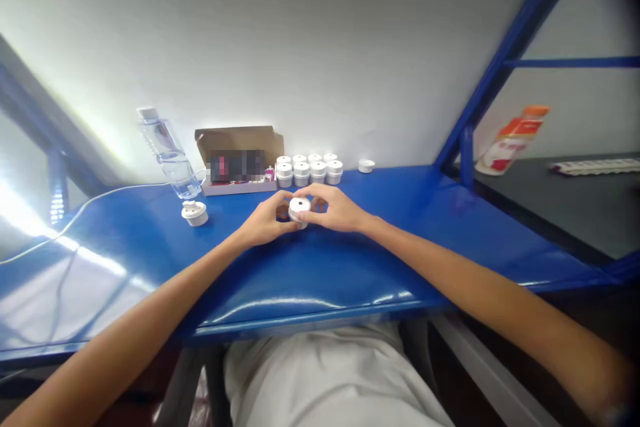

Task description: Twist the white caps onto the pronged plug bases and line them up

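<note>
Between my two hands, over the middle of the blue table, is a white round part (300, 205) with a dark hole in its top. My left hand (270, 219) grips it from the left with thumb and fingers. From the right my right hand (334, 208) closes on the same part, its thumb along the near side. Just beyond the hands stand several similar white round parts (301, 174) in two rows. A white part with raised bits on top (195, 213) sits apart to the left.
An open cardboard box (240, 189) with mixed items stands at the back, beside a clear bottle (173, 160) and a white cable (120, 187). A small white cap (367, 166) lies near the wall. Blue frame bars and an orange-capped bottle (513, 140) are at right.
</note>
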{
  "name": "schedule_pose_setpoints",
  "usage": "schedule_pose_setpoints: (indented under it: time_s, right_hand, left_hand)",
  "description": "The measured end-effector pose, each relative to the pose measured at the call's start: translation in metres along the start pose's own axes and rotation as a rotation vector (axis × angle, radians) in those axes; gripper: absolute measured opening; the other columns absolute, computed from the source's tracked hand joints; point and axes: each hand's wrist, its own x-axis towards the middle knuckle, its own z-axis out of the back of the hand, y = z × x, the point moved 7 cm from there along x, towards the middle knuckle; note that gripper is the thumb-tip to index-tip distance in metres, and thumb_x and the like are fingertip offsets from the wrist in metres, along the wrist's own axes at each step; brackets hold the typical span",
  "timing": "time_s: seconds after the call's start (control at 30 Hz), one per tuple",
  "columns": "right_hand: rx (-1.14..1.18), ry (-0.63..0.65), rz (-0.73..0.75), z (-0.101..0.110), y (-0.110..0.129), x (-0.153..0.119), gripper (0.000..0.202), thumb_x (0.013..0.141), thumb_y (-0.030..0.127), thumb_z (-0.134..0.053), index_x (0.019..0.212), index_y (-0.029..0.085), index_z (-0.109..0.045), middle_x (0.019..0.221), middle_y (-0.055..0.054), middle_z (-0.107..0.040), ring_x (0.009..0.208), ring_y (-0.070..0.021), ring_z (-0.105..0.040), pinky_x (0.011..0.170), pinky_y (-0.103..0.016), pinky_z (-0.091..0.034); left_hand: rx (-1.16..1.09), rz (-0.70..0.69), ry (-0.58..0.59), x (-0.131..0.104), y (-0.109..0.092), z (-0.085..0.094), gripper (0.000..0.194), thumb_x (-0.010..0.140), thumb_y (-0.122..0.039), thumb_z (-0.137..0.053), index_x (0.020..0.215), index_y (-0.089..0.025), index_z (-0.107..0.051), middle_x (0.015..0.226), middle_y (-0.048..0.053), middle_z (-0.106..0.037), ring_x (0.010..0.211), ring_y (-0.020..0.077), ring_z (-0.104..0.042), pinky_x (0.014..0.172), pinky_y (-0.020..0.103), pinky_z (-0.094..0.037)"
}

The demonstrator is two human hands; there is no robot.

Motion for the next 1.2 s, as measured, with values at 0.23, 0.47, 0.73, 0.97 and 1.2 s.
schedule_pose_setpoints:
  time_s: [0.23, 0.47, 0.73, 0.97, 1.2]
  right_hand:
    - [0.211, -0.013, -0.047, 0.008, -0.009, 0.003, 0.043, 0.079, 0.035, -0.077, 0.118, 0.019, -0.068, 0.113, -0.007, -0.073, 0.092, -0.0218, -0.071, 0.084, -0.036, -0.059]
    - [0.277, -0.044, 0.030, 0.011, -0.004, 0.001, 0.045, 0.072, 0.027, -0.081, 0.114, 0.022, -0.064, 0.118, -0.005, -0.070, 0.100, -0.0215, -0.072, 0.098, -0.039, -0.057]
    - [0.071, -0.088, 0.185, 0.012, 0.016, -0.005, 0.040, 0.075, 0.026, -0.079, 0.113, 0.022, -0.067, 0.117, -0.007, -0.071, 0.104, -0.0239, -0.070, 0.095, -0.040, -0.058]
    - [0.406, -0.014, -0.377, -0.010, -0.024, -0.004, 0.041, 0.089, 0.057, -0.063, 0.098, 0.017, -0.065, 0.067, -0.006, -0.072, 0.058, -0.0225, -0.071, 0.053, -0.033, -0.057]
    - [0.364, -0.078, -0.191, -0.004, -0.019, -0.002, 0.054, 0.069, 0.045, -0.087, 0.113, 0.021, -0.067, 0.108, -0.005, -0.076, 0.086, -0.0209, -0.074, 0.080, -0.033, -0.060]
  left_hand:
    - [-0.201, 0.089, -0.096, -0.002, -0.013, 0.016, 0.059, 0.063, -0.027, -0.090, 0.109, -0.020, -0.053, 0.106, 0.004, -0.068, 0.085, 0.0191, -0.070, 0.081, 0.037, -0.055]
    - [-0.352, 0.138, -0.117, -0.001, -0.012, 0.023, 0.033, 0.074, -0.035, -0.082, 0.095, -0.014, -0.066, 0.092, 0.004, -0.067, 0.083, 0.0154, -0.064, 0.070, 0.026, -0.047]
    - [-0.372, 0.227, -0.019, -0.003, -0.003, 0.018, 0.044, 0.086, -0.053, -0.071, 0.099, -0.011, -0.071, 0.085, 0.008, -0.071, 0.069, 0.0144, -0.064, 0.067, 0.028, -0.047]
    - [-0.305, 0.035, -0.091, -0.001, -0.019, 0.022, 0.042, 0.067, -0.032, -0.090, 0.100, -0.016, -0.070, 0.102, 0.005, -0.071, 0.094, 0.0185, -0.066, 0.087, 0.032, -0.050]
    - [-0.314, 0.145, -0.107, -0.001, -0.012, 0.022, 0.042, 0.076, -0.048, -0.081, 0.097, -0.013, -0.070, 0.093, 0.008, -0.072, 0.085, 0.0205, -0.069, 0.084, 0.037, -0.055]
